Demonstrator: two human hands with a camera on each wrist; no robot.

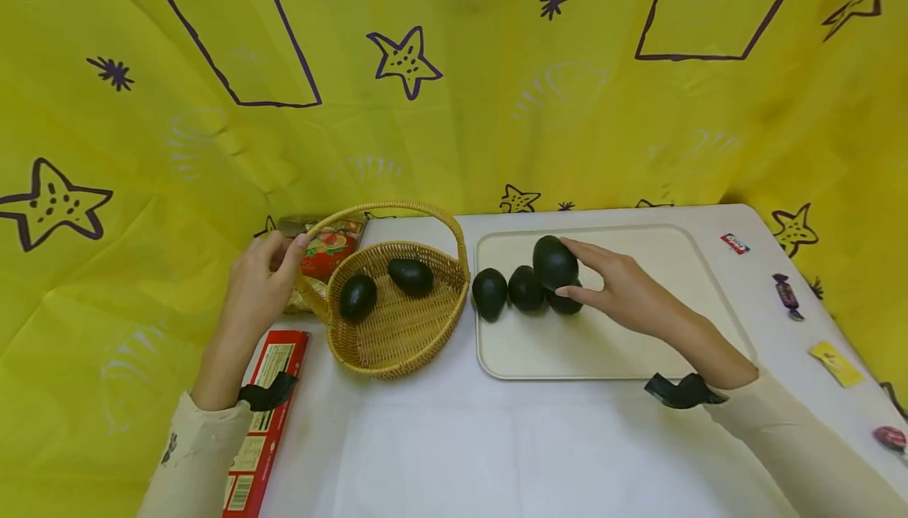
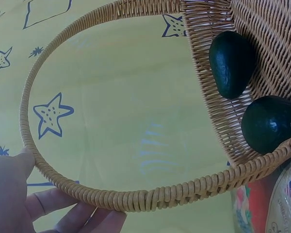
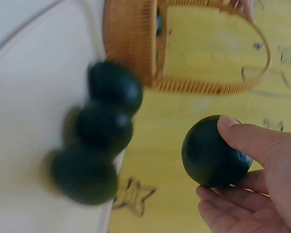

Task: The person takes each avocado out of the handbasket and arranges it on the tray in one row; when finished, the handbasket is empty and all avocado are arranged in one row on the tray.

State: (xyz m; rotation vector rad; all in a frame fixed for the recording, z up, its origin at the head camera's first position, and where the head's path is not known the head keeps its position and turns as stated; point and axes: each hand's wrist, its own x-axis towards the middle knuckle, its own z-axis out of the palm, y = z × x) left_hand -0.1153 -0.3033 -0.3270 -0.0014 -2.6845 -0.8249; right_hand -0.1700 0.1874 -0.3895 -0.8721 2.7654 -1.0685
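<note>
Progress: looks approx. 2 of 6 done, judging by how things are lying now. 2 avocados (image 1: 383, 287) are sitting in the wicker basket (image 1: 397, 337), 1 is being carried, 3 are waiting on the tray (image 1: 624, 352).
In hand: the lifted avocado (image 1: 554, 262) is being pinched by the right hand (image 1: 617, 285), thumb & fingers curling round it, raised just above the tray's left part. Right wrist view is showing it clear of the 3 below.
Left on tray: the 3 remaining avocados (image 1: 521, 291) are lying in a row, touching or nearly so, near the tray's left edge, just beside the basket.
Left hand: the left hand (image 1: 258, 285) is gripping the basket's handle (image 1: 397, 207) at its left end, fingers wrapping under the cane, steadying it on the tabletop (image 1: 496, 447).
Still to go: the held avocado plus 3 more, if all are meant for the basket.
Writing, red box: the red box (image 1: 264, 415) by the left sleeve is showing a barcode & small print; too small to read.
Writing, snack bag: the snack bag (image 1: 322, 246) behind the basket is showing fruit pics; lettering isn't legible.
Writing, small items: a red-&-white sticker (image 1: 734, 243), wrapped sweets (image 1: 787, 295) & a yellow packet (image 1: 837, 363) are lying at the right edge; text unreadable.
</note>
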